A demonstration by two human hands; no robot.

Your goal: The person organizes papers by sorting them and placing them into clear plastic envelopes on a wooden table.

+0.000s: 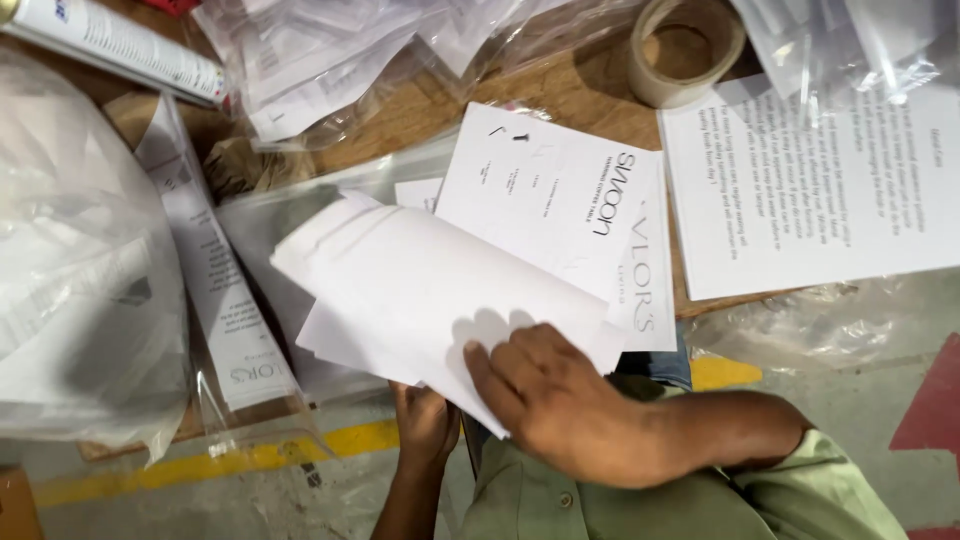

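I hold a stack of white paper sheets (420, 285), bent over and fanned out above the front edge of a wooden table (440, 100). My right hand (545, 400) lies on top of the stack near its lower corner, fingers pressing the paper. My left hand (425, 420) grips the stack from underneath and is mostly hidden by the sheets. A white printed booklet (550, 195) lies flat just behind the stack, with another printed sheet (645, 280) under it.
A tape roll (685, 50) sits at the back. A large printed sheet (810, 185) lies to the right under clear plastic bags (850, 40). More plastic bags (70, 270) and a leaflet (215, 270) fill the left. A yellow floor line (230, 460) runs below the table.
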